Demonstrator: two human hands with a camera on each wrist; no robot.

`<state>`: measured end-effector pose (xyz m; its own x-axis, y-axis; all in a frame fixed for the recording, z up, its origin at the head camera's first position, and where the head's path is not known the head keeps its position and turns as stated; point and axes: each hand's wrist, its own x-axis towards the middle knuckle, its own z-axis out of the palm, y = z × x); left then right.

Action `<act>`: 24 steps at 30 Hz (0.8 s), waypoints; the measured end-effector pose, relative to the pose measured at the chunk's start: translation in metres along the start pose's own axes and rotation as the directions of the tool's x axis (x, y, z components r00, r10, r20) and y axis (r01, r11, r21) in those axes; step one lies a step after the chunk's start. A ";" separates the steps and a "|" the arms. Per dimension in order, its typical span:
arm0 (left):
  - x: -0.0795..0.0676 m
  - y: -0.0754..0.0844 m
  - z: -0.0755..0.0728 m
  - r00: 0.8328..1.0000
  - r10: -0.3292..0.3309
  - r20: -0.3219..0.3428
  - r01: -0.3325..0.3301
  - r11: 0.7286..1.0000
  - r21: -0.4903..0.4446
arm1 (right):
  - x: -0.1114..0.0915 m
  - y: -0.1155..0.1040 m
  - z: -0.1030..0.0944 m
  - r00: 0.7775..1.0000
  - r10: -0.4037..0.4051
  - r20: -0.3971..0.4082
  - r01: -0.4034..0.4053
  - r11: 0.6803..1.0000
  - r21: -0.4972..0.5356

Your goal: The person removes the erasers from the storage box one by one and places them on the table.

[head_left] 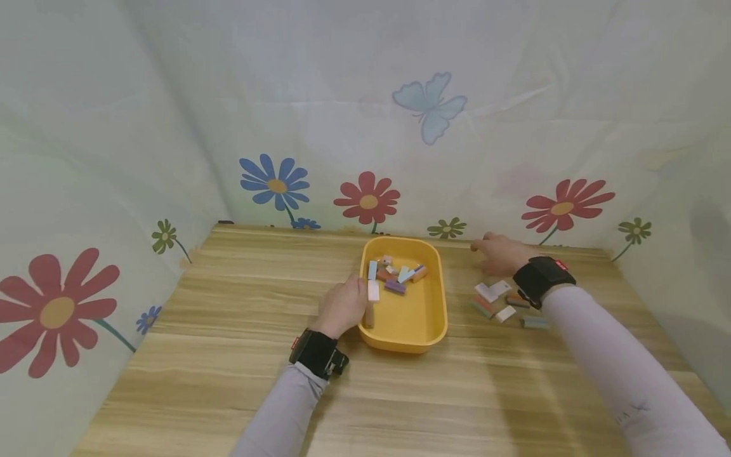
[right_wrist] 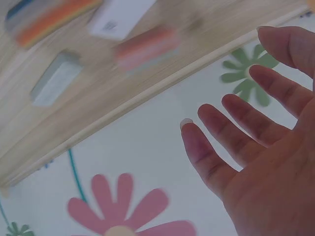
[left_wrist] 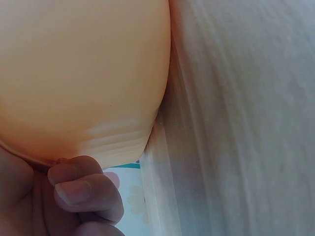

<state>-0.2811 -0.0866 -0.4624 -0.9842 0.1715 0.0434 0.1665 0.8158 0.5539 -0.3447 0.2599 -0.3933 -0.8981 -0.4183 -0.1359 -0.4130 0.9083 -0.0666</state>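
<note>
A yellow plastic bin (head_left: 404, 346) stands on the wooden table with several small block-shaped erasers in it, among them a purple one (head_left: 395, 287). My left hand (head_left: 341, 308) grips the bin's left rim, its fingers (left_wrist: 83, 189) curled over the edge in the left wrist view. To the right of the bin, my right hand (head_left: 502, 255) is held over the back of the table, fingers spread and nothing in them. Just below it in the head view lies a loose group of erasers: white ones (head_left: 506, 313), a striped one (head_left: 483, 306) and others.
A pale cloth wall (head_left: 320, 95) printed with flowers and a butterfly rises along the table's back edge and at both sides. The wooden table top (head_left: 251, 298) spreads left of the bin and in front of it.
</note>
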 end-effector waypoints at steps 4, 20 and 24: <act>0.000 0.000 0.001 1.000 0.003 0.000 -0.003 1.000 0.003 | 0.000 -0.014 0.002 0.998 -0.065 -0.011 0.065 0.998 0.018; -0.001 0.000 0.002 1.000 0.004 -0.013 -0.004 1.000 0.017 | -0.028 -0.071 0.022 0.991 -0.108 -0.083 0.127 0.955 0.267; -0.003 0.002 0.000 1.000 -0.001 -0.005 0.001 1.000 0.013 | -0.034 -0.082 0.029 0.993 -0.091 -0.071 0.109 0.947 0.303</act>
<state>-0.2783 -0.0855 -0.4619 -0.9846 0.1684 0.0470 0.1667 0.8228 0.5433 -0.2756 0.1992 -0.4121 -0.8651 -0.4982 -0.0584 -0.4429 0.8133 -0.3774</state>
